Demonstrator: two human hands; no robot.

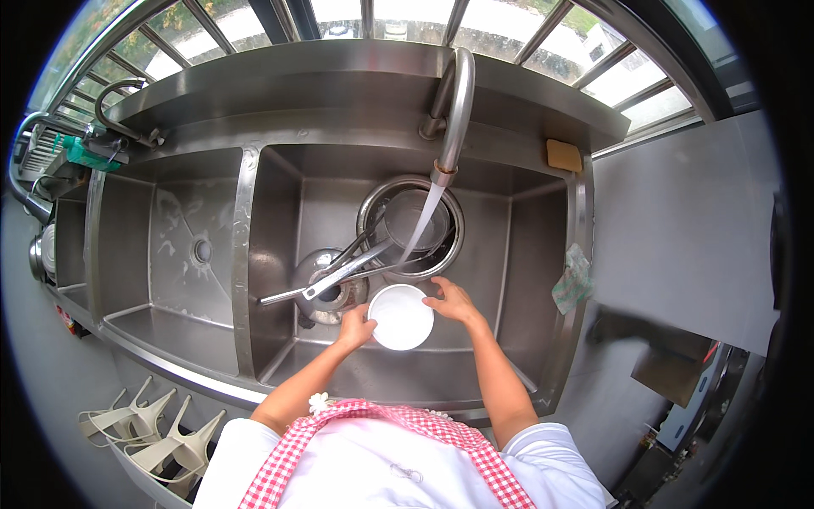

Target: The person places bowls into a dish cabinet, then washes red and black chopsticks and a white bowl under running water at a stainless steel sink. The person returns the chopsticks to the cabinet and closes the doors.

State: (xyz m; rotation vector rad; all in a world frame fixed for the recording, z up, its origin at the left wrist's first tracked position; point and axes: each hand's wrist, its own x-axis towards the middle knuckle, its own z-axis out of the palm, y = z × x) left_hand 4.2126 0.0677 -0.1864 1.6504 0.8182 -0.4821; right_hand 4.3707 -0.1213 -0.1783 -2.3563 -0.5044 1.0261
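Observation:
A round white bowl (402,318) is held low over the right-hand stainless-steel basin. My left hand (356,327) grips its left rim. On the opposite rim rests the thumb of my right hand (453,300), with one finger stretched out towards the steel pot; its other fingers are partly hidden. Beyond the bowl stands the round steel pot (459,216) with a long-handled strainer or ladle (416,219) and other handled utensils in it. Water runs from the tall faucet (459,108) into the pot area. A shiny round metal lid (311,286) lies left of the pot, under the handles.
A steel divider (243,267) separates a second, wet basin (191,216) on the left. A yellow sponge (563,156) and a crumpled green-and-white cloth (572,280) lie on the right rim. A green bottle (89,153) is at far left. Off-white stools (152,439) stand behind on the left.

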